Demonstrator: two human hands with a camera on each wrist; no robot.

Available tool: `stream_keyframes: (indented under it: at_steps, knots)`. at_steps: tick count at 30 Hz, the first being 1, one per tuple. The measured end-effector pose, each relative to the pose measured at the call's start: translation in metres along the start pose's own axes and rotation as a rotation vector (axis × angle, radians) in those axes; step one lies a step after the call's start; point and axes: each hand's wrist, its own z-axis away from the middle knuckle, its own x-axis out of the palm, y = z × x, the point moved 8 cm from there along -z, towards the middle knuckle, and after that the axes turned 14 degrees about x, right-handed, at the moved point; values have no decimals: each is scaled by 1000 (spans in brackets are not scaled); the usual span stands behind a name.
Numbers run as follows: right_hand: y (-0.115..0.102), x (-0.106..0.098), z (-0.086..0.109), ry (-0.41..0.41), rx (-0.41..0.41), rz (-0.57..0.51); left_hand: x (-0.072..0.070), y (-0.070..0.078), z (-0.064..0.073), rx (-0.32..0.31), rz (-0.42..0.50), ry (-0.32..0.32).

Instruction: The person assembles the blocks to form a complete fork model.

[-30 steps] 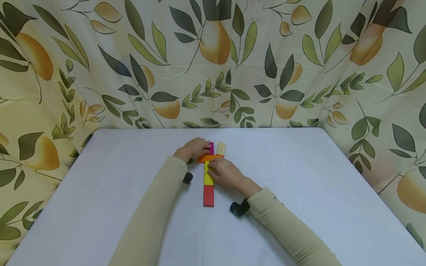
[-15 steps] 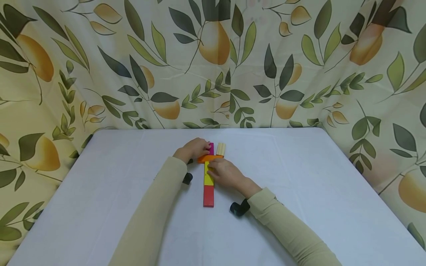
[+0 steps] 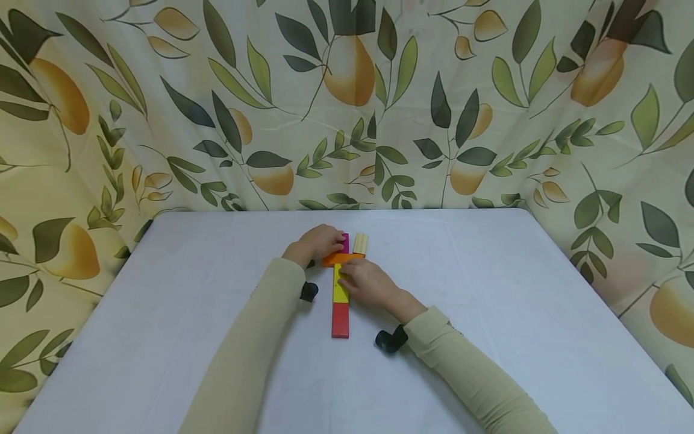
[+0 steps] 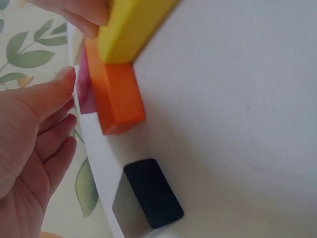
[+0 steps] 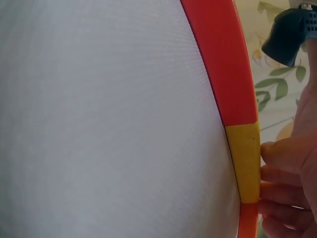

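On the white table, a red block (image 3: 340, 320), a yellow block (image 3: 339, 290) and an orange block (image 3: 335, 259) meet in a line, the orange one lying crosswise. Beyond the orange block, side by side with a gap, stand a magenta block (image 3: 346, 243) and a cream ridged block (image 3: 360, 243). My left hand (image 3: 321, 241) has its fingertips at the magenta block, thumb and fingers loosely bent beside it in the left wrist view. My right hand (image 3: 374, 282) rests fingertips on the yellow block, partly covering it; the right wrist view shows the thumb right at its face.
Black wrist-worn devices hang under both wrists, the left device (image 3: 309, 292) close beside the yellow block and the right device (image 3: 391, 340) nearer the front. A patterned curtain (image 3: 347, 150) hangs behind the white table (image 3: 488, 289).
The left wrist and its black device have shifted very slightly right. Both hands otherwise stay at the same blocks, and the blocks keep their arrangement.
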Motion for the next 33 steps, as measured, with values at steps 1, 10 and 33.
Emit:
stream_keyframes:
  at_steps: [1, 10, 33]
  knots:
    - [0, 0, 0, -1, 1, -1, -1, 1, 0, 4, 8, 8]
    - [-2, -2, 1, 0, -9, -26, -11, -11, 14, -68, 158, 90]
    - [2, -1, 2, -13, 48, -37, -10, -20, 67, -73, 2, 84]
